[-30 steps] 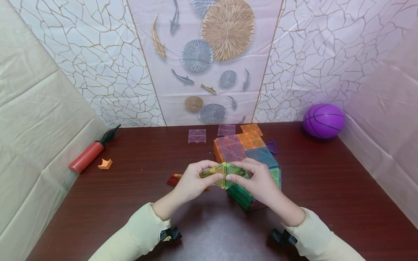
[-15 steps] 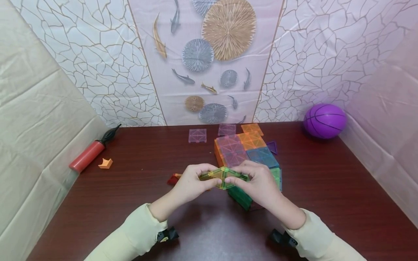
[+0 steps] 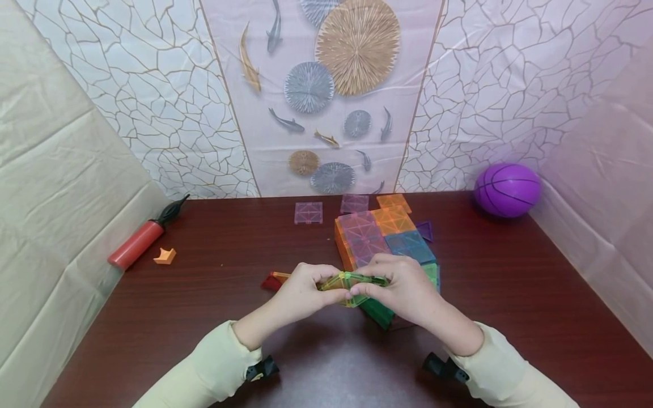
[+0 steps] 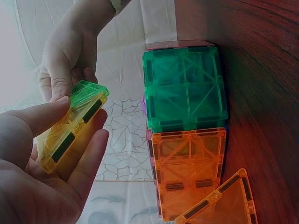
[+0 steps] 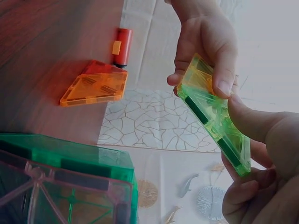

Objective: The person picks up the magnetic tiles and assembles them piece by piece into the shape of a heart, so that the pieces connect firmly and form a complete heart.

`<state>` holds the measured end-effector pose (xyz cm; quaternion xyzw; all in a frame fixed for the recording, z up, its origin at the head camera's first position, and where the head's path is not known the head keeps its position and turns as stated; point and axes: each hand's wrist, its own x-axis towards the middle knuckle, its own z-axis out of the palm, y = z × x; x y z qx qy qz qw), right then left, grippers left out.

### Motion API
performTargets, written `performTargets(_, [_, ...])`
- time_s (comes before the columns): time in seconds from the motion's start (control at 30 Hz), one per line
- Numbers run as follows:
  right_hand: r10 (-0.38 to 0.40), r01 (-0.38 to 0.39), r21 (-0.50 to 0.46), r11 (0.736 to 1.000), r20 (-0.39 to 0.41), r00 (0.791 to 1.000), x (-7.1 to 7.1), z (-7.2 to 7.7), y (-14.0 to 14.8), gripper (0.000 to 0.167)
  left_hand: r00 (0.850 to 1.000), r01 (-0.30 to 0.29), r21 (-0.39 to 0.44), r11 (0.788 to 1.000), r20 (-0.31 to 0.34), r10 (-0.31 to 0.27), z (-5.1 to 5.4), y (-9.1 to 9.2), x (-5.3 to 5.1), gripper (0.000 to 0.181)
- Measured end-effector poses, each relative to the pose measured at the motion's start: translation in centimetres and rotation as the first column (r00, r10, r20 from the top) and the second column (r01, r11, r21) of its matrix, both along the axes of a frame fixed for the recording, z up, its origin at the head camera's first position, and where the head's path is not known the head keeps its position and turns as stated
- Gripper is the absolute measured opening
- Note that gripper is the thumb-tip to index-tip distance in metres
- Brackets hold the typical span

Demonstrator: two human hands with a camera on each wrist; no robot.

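Over the table's middle, my left hand pinches a clear yellow magnetic tile between thumb and fingers. My right hand grips a clear green magnetic tile likewise. The two tiles meet at their edges and sit at an angle to each other; my fingers cover part of both. Behind and below the hands stands a block built of magnetic tiles, with pink, orange, blue and green faces. Its dark green side is plain in the left wrist view.
Orange and red tiles lie left of the block. Behind it are pink and orange squares; a purple triangle lies to its right. A red pump, small orange piece and purple ball stand farther out.
Both hands have come down a little in the head view, carrying the joined tiles. The tiles have tipped and show flatter. The block stays where it was.
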<state>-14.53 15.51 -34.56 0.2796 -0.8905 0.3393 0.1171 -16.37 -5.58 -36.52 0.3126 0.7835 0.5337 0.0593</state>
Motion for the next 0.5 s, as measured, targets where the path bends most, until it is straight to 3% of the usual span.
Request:
performTargets(0.37, [0.034,-0.034,0.009,0.999,-0.024,0.999,-0.21,0.17,0.16,0.019,0.994,-0.009,0.054,0.999,-0.105,0.015,-0.57,0.35,0.11,0.008])
performTargets(0.5, [0.050,-0.050,-0.003,0.999,-0.045,0.998,-0.47,0.45,0.25,0.022,0.993,-0.023,0.067,0.998,-0.113,0.030,-0.67,0.40,0.08,0.007])
